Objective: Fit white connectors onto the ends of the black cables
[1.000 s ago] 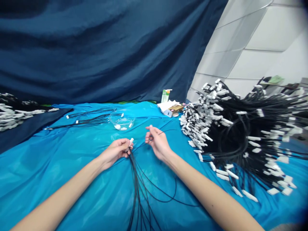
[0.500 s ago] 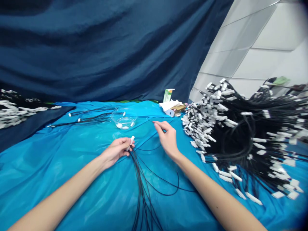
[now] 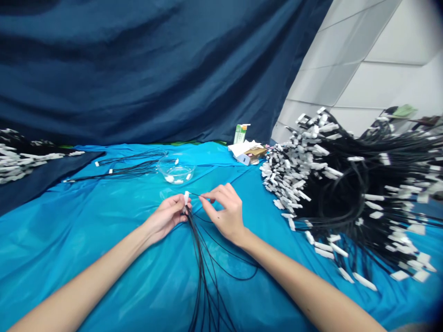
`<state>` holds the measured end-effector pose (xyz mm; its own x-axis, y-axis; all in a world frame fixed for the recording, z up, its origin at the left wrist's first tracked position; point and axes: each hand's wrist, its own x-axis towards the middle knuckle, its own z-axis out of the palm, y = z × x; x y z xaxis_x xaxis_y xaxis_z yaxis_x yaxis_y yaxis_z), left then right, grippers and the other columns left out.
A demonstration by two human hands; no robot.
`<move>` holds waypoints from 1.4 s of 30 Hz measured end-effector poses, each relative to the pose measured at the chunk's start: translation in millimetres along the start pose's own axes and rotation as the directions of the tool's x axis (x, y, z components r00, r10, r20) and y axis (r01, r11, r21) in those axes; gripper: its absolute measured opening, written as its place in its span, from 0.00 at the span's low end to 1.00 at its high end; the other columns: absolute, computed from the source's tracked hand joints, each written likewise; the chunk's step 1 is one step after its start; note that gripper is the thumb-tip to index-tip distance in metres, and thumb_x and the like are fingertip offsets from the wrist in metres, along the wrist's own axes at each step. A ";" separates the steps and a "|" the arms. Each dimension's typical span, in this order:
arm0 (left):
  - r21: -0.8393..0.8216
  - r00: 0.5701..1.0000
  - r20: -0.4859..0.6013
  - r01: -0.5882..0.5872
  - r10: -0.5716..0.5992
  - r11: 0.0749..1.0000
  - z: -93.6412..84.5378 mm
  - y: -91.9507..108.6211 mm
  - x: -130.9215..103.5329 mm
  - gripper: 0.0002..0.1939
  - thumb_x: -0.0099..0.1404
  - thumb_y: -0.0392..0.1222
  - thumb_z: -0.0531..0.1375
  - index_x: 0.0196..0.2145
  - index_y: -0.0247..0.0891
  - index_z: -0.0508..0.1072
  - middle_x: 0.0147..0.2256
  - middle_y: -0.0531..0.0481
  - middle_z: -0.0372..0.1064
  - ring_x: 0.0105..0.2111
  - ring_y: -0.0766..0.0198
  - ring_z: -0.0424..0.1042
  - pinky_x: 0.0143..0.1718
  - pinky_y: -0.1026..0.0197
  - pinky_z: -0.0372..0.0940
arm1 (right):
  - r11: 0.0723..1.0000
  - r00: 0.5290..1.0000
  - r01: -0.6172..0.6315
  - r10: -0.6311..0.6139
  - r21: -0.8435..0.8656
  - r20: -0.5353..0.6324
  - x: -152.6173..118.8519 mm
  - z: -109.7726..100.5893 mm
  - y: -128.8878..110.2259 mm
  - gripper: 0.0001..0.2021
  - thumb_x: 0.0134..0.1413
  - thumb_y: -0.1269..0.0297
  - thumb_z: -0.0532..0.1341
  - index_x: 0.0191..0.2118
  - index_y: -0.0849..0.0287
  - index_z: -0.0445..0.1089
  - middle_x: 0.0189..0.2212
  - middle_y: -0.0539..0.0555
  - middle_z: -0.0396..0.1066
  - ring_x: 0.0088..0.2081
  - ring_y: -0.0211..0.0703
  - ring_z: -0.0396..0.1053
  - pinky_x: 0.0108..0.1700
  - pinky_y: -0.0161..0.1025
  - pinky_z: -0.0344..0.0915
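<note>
Between the thumb and fingers of my left hand (image 3: 170, 213) is a small white connector (image 3: 186, 197), standing roughly upright. Several thin black wires (image 3: 201, 263) hang from below it and run down toward me over the blue cloth (image 3: 121, 263). My right hand (image 3: 226, 211) is closed in a pinch on a single black wire (image 3: 194, 194), just right of the connector. That wire's tip reaches close to the connector; whether it is inserted cannot be made out. Beyond my hands stands a clear bowl (image 3: 177, 168) holding a few white connectors.
A large heap of black cables with white connectors (image 3: 346, 198) lies on the right. More white-ended cables (image 3: 27, 159) are at the far left. Loose wires (image 3: 121, 171) lie beside the bowl. An opened box (image 3: 247, 152) and a green-white carton (image 3: 240, 133) stand at the back.
My right hand has come down and left toward the connector, bringing a wire close to it. My left hand keeps its hold on the connector.
</note>
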<state>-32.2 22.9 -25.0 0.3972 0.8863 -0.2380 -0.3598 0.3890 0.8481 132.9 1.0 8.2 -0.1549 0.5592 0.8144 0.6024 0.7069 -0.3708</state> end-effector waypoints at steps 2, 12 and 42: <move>0.000 1.000 0.008 -0.004 0.004 1.000 -0.1 -0.2 -0.4 0.26 0.43 0.46 0.66 0.34 0.29 0.60 0.28 0.50 0.59 0.23 0.76 0.60 0.21 0.73 0.59 | 1.000 1.000 0.014 -0.014 -0.002 -0.008 0.1 0.1 0.5 0.04 0.49 0.69 0.58 0.27 0.62 0.68 0.24 0.49 0.67 0.27 0.33 0.60 0.33 0.37 0.54; -0.007 1.000 0.011 -0.017 0.017 1.000 -0.9 -1.5 -1.2 0.24 0.44 0.46 0.65 0.34 0.30 0.61 0.28 0.51 0.59 0.23 0.76 0.60 0.21 0.73 0.59 | 0.998 0.998 0.065 -0.065 -0.019 -0.001 -1.7 1.1 0.0 0.03 0.49 0.70 0.58 0.26 0.62 0.67 0.24 0.50 0.67 0.27 0.33 0.60 0.33 0.37 0.55; 0.011 0.999 0.032 -0.031 0.031 0.999 1.6 0.2 -2.1 0.22 0.47 0.44 0.64 0.33 0.30 0.59 0.28 0.51 0.59 0.23 0.76 0.60 0.20 0.73 0.58 | 0.966 0.976 0.216 -0.212 -0.142 0.048 -5.2 -0.1 3.0 0.03 0.49 0.70 0.58 0.27 0.62 0.68 0.24 0.50 0.66 0.27 0.35 0.55 0.30 0.35 0.54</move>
<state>-31.7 20.7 -23.6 0.4132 0.8892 -0.1966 -0.3629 0.3588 0.8600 135.5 0.2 2.8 -0.3162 0.4169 0.8522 0.6596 0.7422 -0.1184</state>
